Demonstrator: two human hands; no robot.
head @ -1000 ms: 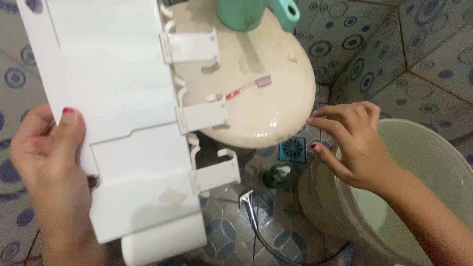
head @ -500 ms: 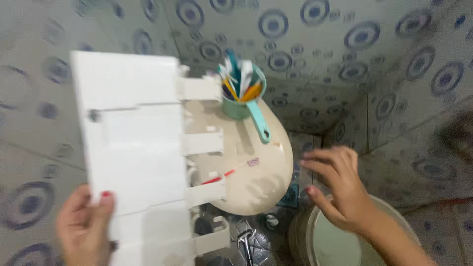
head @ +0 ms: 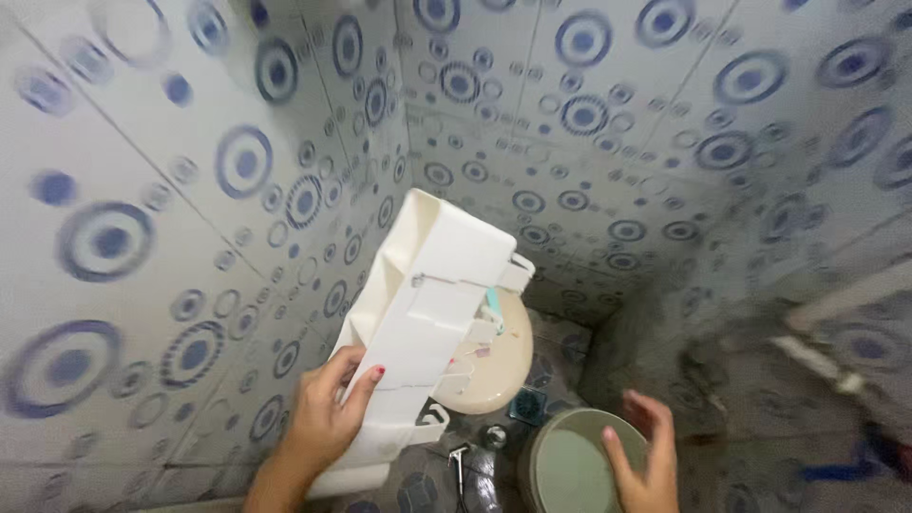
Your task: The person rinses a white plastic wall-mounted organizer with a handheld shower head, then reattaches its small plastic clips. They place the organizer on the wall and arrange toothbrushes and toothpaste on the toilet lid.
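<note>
Left hand (head: pixel 328 418) grips the white plastic rack (head: pixel 427 304) low down near the tiled wall (head: pixel 171 237); right hand (head: pixel 641 461), open and empty, should steady it.

White rack (head: pixel 432 294) blocks the stool (head: pixel 494 366); bucket (head: pixel 570 465) stands open.

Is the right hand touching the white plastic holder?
No, the right hand is apart, open above the bucket; only the left hand holds the white plastic holder.
</note>
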